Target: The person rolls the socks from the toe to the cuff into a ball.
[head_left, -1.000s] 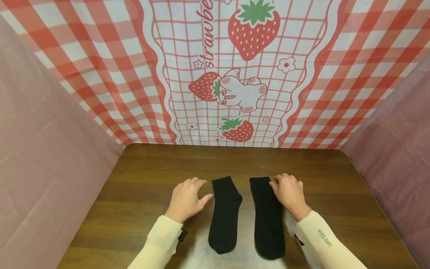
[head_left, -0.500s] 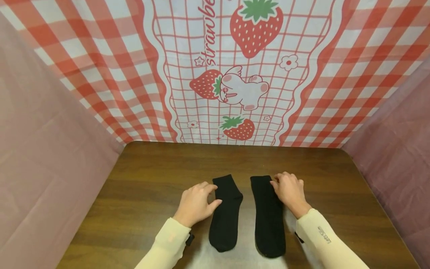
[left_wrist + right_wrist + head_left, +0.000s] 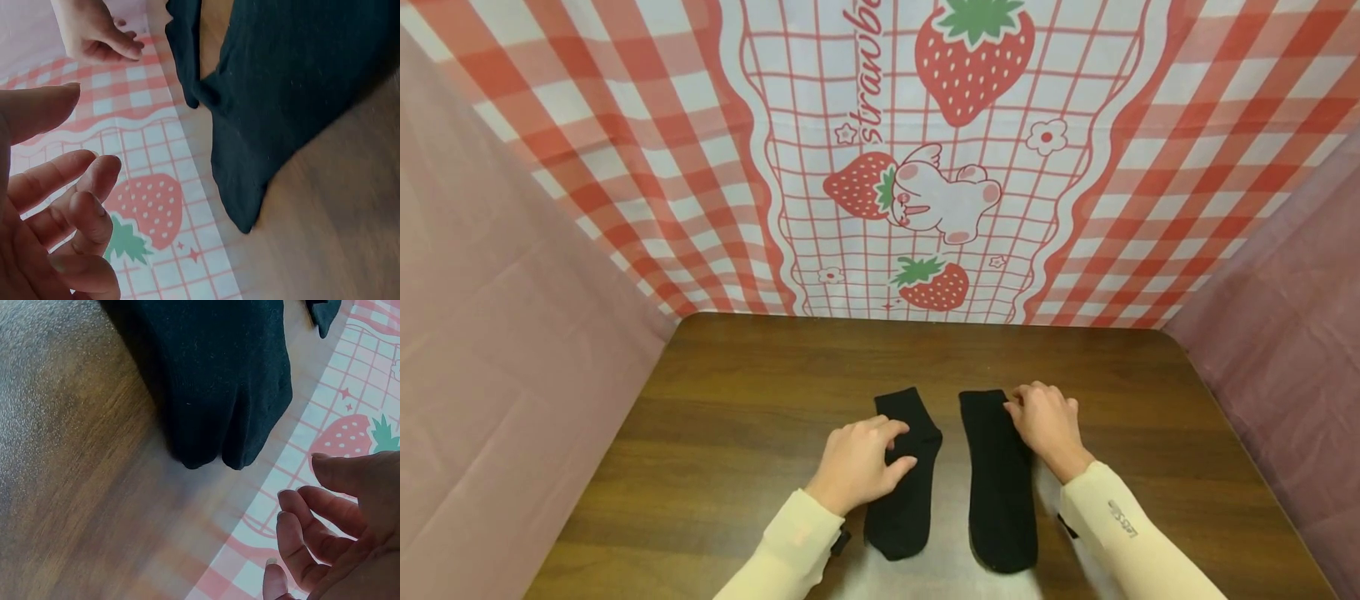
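Observation:
Two black socks lie flat, side by side. Over the left sock hovers my left hand, thumb and index finger apart above its ankle part. That hand holds nothing; in the left wrist view its loosely bent fingers are apart from the large near sock. Beside the cuff of the right sock is my right hand. In the right wrist view its fingers are relaxed, with a gap between them and the sock. The left hand covers part of the left sock.
The brown wooden table has rounded far corners. Behind it hangs a red-and-white checked cloth with strawberry prints. Pink cloth closes off both sides. Each wrist wears a dark strap over a cream sleeve.
My left hand has moved right, from beside the left sock to over it. The right hand stays by the right sock's cuff, and both socks lie as before.

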Action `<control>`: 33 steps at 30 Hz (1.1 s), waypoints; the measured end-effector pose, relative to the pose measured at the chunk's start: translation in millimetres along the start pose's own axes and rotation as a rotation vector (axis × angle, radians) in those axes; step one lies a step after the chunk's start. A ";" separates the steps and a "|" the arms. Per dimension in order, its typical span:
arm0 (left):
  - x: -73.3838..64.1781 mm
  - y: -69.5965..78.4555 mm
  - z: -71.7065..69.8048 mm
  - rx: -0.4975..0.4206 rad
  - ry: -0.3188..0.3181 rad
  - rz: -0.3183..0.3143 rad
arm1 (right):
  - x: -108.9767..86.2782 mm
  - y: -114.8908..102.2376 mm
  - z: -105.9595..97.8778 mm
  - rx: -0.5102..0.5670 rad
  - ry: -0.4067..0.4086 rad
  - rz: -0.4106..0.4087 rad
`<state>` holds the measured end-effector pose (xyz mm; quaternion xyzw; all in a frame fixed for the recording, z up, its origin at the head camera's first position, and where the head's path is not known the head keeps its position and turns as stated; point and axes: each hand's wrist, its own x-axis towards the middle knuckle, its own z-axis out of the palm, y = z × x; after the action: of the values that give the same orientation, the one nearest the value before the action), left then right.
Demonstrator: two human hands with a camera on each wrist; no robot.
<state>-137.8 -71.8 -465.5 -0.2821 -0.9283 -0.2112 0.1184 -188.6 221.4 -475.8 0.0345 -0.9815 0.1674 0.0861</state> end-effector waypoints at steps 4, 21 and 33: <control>0.6 6.8 3.6 0.002 -0.010 0.028 | 0.8 0.9 0.4 -0.001 -0.007 -0.001; 1.4 30.0 15.9 0.018 -0.045 0.110 | 3.7 3.4 1.9 -0.010 -0.041 0.008; 0.9 48.1 24.3 -0.008 -0.131 0.131 | 4.0 6.6 8.1 -0.008 -0.045 0.007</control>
<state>-113.4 -24.1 -471.0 -0.3556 -0.9129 -0.1876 0.0700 -194.5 224.8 -484.8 0.0343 -0.9840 0.1630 0.0637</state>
